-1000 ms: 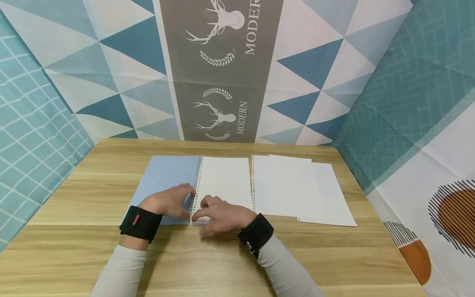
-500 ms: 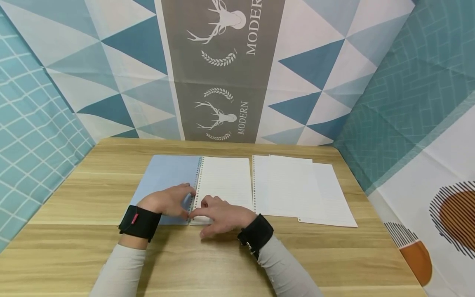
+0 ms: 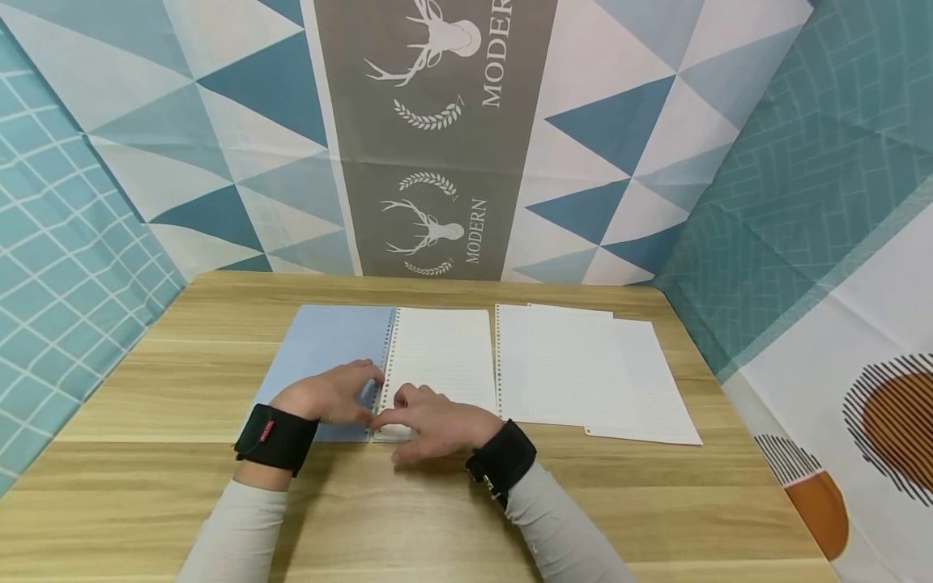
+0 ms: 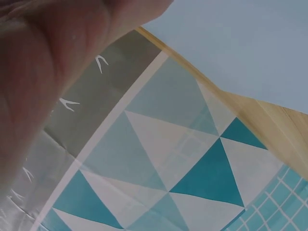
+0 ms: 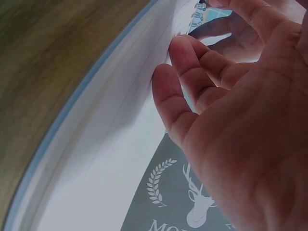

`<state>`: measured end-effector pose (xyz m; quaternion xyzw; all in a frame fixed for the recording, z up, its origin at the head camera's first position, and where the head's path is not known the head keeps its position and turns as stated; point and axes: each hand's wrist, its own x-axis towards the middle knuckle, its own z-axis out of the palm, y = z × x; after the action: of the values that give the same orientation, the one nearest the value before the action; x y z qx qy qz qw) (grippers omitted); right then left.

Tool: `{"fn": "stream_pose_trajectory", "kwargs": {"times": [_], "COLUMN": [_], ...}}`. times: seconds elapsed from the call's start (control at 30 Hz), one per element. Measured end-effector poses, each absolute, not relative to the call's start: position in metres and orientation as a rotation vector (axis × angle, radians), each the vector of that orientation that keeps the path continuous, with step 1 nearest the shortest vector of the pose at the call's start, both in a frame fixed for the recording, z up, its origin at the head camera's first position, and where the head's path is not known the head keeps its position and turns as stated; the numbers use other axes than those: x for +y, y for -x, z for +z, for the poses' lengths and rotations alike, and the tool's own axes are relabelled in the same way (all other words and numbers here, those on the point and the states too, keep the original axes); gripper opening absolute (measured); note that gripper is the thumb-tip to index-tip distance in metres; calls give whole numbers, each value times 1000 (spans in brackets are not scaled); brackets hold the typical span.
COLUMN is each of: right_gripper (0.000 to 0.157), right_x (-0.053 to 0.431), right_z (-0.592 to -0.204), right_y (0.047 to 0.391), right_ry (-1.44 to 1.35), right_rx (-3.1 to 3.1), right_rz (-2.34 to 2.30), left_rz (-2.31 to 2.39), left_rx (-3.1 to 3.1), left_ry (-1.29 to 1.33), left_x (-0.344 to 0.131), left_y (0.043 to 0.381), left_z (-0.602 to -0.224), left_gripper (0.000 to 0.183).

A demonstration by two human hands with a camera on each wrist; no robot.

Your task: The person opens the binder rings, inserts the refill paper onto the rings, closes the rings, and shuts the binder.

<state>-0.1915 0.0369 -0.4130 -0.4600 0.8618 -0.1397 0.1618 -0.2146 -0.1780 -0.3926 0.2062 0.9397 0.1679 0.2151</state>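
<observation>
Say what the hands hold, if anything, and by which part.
I cannot tell: the left hand and right hand are at the rings of the notebook, any pinch hidden.

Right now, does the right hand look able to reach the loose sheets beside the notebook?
Probably yes. The loose sheets lie on the table, right of the open notebook, and I see nothing blocking the right hand. Its fingers are near the spiral binding, so it would move away first.

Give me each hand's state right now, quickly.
Left hand: at the binding rings; whether it grips them cannot be told.
Right hand: fingers bent, fingertips touching the lined page; any grip cannot be told.
</observation>
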Motion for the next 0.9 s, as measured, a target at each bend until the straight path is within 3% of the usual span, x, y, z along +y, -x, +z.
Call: {"fn": "stream_pose_trajectory", "kwargs": {"times": [0.63,0.9], "right_gripper": [42,64], "right_x": [38,36], "right_z": [-414,-413], "right_y": [194,192], "right_ry": [1314,1209], "right_rx": [2458,2483], "right_rz": [-401,-449], "left_rz": [449,440], "left_rx": [2644,2687], "left_ry": [-595,-658], "left_x": [-178,-178], "left_y": [216,217], "left_z": [-394,-394], "left_gripper": [53,31]}}
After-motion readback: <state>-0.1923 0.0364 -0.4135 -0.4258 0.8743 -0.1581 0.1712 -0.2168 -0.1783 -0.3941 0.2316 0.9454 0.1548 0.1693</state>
